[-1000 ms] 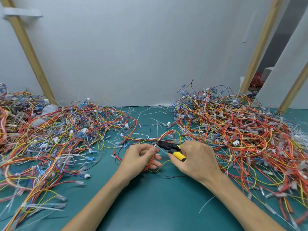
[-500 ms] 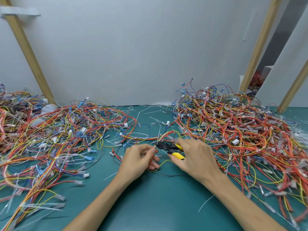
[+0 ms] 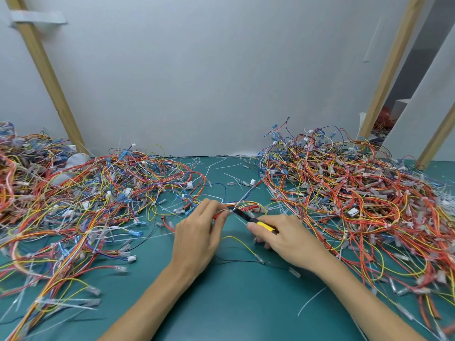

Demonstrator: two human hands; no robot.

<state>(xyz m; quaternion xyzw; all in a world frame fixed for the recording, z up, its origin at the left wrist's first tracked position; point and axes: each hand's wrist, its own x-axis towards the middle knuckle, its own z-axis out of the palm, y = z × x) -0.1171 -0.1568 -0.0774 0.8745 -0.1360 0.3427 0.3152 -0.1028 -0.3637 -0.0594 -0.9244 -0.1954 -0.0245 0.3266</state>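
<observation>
My left hand (image 3: 197,236) pinches a small bundle of red and yellow wires (image 3: 242,207) at the table's middle. My right hand (image 3: 288,238) grips a pair of cutters (image 3: 256,221) with yellow and black handles. The dark jaws point up-left and meet the bundle right at my left fingertips. A loose yellow wire (image 3: 242,243) curls on the mat between both hands.
A big tangle of coloured wires (image 3: 81,205) covers the left of the green mat (image 3: 234,299). A second, denser heap (image 3: 357,200) fills the right. Cut white cable ties (image 3: 310,301) lie scattered. A grey wall and slanted wooden posts (image 3: 49,75) stand behind.
Both hands have drifted slightly away from me. The cutters' jaws have closed in on the bundle at my left fingertips, and the loose yellow wire now lies free between the hands.
</observation>
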